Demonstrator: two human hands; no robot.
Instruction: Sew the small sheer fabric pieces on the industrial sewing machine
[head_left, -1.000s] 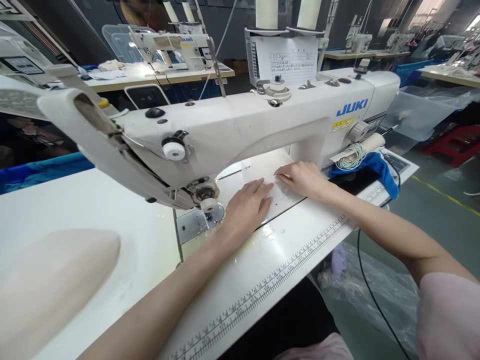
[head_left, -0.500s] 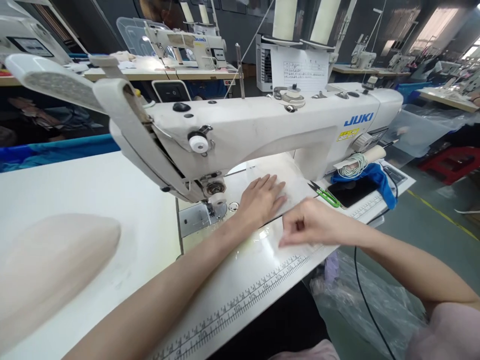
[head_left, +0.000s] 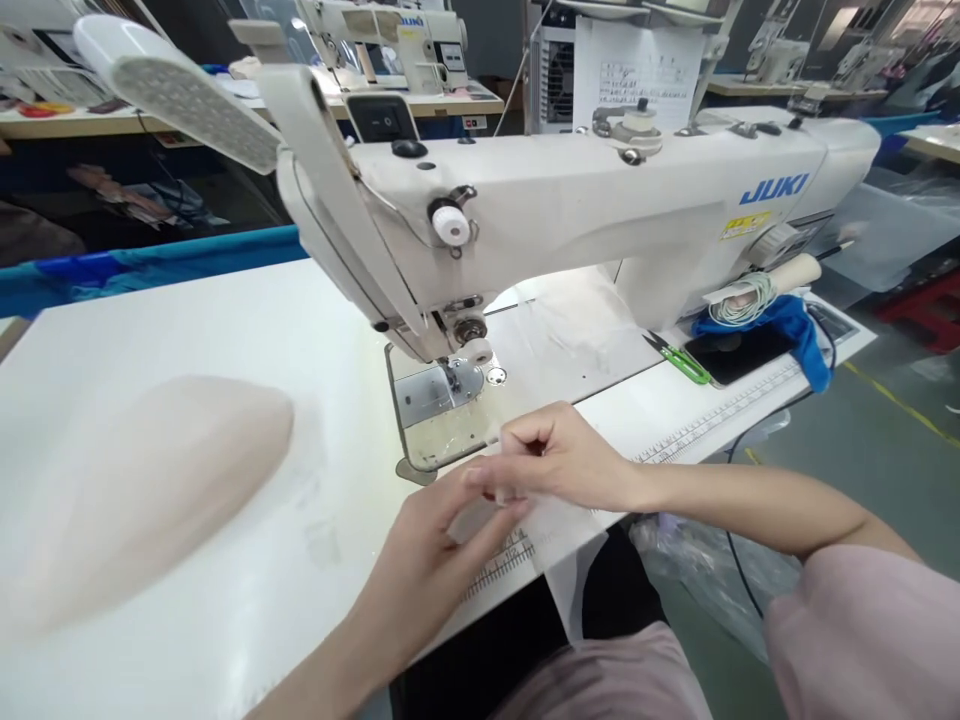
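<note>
Both hands meet at the table's front edge, before the sewing machine [head_left: 570, 200]. My left hand [head_left: 442, 540] pinches a thin, sheer white piece of fabric [head_left: 566, 545] between thumb and fingers. Close against it, my right hand [head_left: 574, 460] has its fingers curled and closed on the same fabric, whose pointed end hangs over the edge above my lap. The fingers partly cover the gripped part. Behind the hands are the metal needle plate [head_left: 427, 395] and the presser foot [head_left: 451, 375]. More pale, sheer fabric [head_left: 577, 305] lies under the machine arm.
A beige, rounded piece [head_left: 187, 470] lies on the left of the white table. To the right are green-handled scissors [head_left: 679, 360], a dark phone [head_left: 739, 355], a blue cloth [head_left: 806, 335] and a roll with cord [head_left: 750, 300]. A printed ruler [head_left: 720, 410] runs along the front edge.
My left hand has left the fabric under the machine arm and come toward me. My right hand has moved left to join it. A sheer fabric piece now hangs from the hands.
</note>
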